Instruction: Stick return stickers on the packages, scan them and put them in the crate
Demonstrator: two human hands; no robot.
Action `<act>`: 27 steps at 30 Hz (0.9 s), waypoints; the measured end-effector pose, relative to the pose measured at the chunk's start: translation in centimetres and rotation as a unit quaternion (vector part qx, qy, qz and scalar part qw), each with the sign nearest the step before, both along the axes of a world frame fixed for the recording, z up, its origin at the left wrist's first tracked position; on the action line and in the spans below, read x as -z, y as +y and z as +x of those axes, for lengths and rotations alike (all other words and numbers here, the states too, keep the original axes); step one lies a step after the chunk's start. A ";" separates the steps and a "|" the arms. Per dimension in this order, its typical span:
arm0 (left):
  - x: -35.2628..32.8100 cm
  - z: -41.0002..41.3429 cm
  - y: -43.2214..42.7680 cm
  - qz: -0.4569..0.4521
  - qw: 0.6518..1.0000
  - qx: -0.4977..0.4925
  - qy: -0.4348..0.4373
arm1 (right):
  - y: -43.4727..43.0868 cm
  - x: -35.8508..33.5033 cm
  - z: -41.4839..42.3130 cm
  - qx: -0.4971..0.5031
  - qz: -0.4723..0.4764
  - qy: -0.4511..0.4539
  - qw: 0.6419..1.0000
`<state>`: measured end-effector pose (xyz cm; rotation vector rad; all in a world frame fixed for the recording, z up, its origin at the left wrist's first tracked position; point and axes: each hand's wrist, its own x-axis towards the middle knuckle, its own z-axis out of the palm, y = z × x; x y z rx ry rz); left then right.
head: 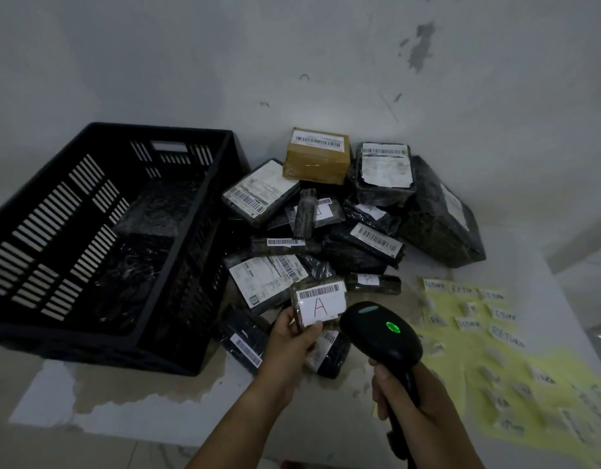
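1. Right hand (398, 401) grips the black scanner (382, 333) by its handle; a green light glows on its head.
2. Left hand (290, 336) pinches a small package (321, 304) marked "A" by its lower edge, just left of the scanner head.
3. Black crate (106, 238) stands well left.
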<state>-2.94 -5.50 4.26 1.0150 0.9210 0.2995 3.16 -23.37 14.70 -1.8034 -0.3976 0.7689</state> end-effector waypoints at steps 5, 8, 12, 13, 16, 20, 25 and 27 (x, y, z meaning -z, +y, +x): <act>-0.1 0.3 0.1 0.040 0.999 -0.006 -0.014 | 0.7 -0.4 -0.2 -0.013 -0.004 -0.037 0.999; -0.4 0.4 0.2 0.046 0.999 -0.005 -0.013 | 1.0 -0.8 -0.3 -0.024 -0.015 -0.052 0.998; -0.7 0.7 0.4 0.058 0.998 0.002 -0.005 | 1.3 -1.2 -0.6 -0.021 -0.015 -0.046 0.999; -0.7 0.8 0.5 0.060 0.998 0.000 -0.005 | 1.3 -1.2 -0.6 -0.021 -0.013 -0.048 0.999; -0.7 1.0 0.7 0.064 0.998 -0.004 -0.003 | 1.2 -1.4 -0.7 -0.027 -0.011 -0.052 0.998; -0.5 1.1 0.8 0.056 0.998 -0.002 -0.003 | 1.2 -1.3 -0.6 -0.019 -0.009 -0.049 0.999; -0.3 1.2 0.7 0.039 0.999 -0.015 -0.007 | 1.1 -1.4 -0.5 -0.031 -0.014 -0.056 0.998; -0.3 1.3 0.8 0.035 0.999 -0.021 -0.005 | 1.1 -1.5 -0.5 -0.032 -0.011 -0.061 0.998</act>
